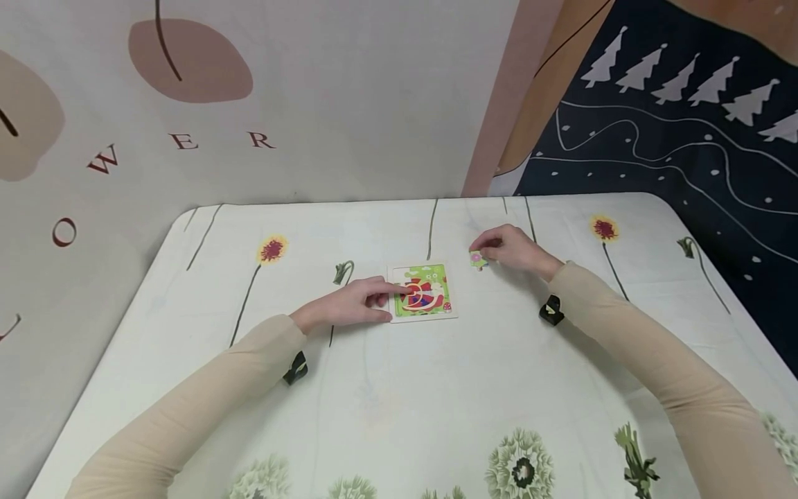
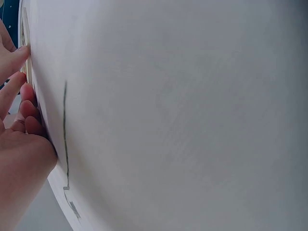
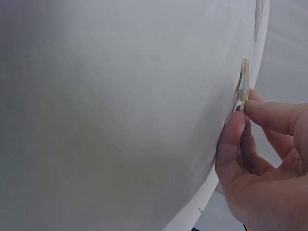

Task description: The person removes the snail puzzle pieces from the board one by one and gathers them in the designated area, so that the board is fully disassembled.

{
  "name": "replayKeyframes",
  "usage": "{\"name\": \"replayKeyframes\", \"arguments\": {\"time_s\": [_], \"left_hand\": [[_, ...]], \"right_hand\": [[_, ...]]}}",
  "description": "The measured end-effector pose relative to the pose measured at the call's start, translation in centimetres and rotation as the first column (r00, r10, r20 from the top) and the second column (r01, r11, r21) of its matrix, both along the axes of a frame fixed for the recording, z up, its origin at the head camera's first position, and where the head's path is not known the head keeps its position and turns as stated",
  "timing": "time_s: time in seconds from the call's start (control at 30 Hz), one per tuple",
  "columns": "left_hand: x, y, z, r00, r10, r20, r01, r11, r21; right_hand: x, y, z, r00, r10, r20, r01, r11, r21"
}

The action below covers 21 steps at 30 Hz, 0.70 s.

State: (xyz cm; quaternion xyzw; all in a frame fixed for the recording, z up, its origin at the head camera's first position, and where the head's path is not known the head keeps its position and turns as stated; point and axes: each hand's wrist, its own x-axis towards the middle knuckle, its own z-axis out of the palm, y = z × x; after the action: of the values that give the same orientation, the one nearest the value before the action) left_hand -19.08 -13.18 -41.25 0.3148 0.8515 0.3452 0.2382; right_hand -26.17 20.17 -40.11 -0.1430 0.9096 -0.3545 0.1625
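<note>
A small square jigsaw puzzle (image 1: pixel 438 283) with a red and green snail-like picture lies in a pale frame mid-table. The upper left corner of its picture shows a pale bare patch. My left hand (image 1: pixel 355 301) rests at the puzzle's left side, its straight index finger touching the picture and its thumb at the frame's near left edge. The other fingers of that hand curl under. Right of the puzzle, my right hand (image 1: pixel 508 248) pinches a green puzzle piece (image 1: pixel 477 258) with a pink flower. In the right wrist view, thumb and fingers hold this thin piece (image 3: pixel 245 79) on edge, close to the cloth.
A white tablecloth (image 1: pixel 374 388) printed with flowers and stems covers the table. Behind it hangs a pale backdrop (image 1: pixel 349 118) with letters, and at the right a dark backdrop (image 1: pixel 623 138) with white trees. A black wrist device (image 1: pixel 551 310) sits under the right sleeve.
</note>
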Motion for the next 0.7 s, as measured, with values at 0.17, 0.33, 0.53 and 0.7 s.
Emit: {"name": "replayKeyframes", "arguments": {"time_s": [0.17, 0.33, 0.53, 0.7], "left_hand": [[0.01, 0.05, 0.13, 1.000, 0.005, 0.001, -0.005, 1.000, -0.003], [-0.08, 0.05, 0.02, 1.000, 0.009, 0.006, -0.009, 1.000, -0.012], [-0.19, 0.06, -0.17, 1.000, 0.006, 0.006, -0.006, 1.000, -0.007], [0.03, 0.01, -0.11, 1.000, 0.013, 0.020, -0.013, 1.000, -0.009]], "right_hand": [[-0.11, -0.02, -0.04, 1.000, 0.004, -0.012, -0.004, 1.000, 0.000], [-0.23, -0.05, -0.09, 1.000, 0.010, -0.012, -0.010, 1.000, -0.001], [-0.25, -0.08, -0.10, 1.000, 0.000, -0.001, 0.000, 1.000, 0.001], [-0.17, -0.05, -0.05, 1.000, -0.004, -0.008, 0.004, 1.000, 0.002]]}}
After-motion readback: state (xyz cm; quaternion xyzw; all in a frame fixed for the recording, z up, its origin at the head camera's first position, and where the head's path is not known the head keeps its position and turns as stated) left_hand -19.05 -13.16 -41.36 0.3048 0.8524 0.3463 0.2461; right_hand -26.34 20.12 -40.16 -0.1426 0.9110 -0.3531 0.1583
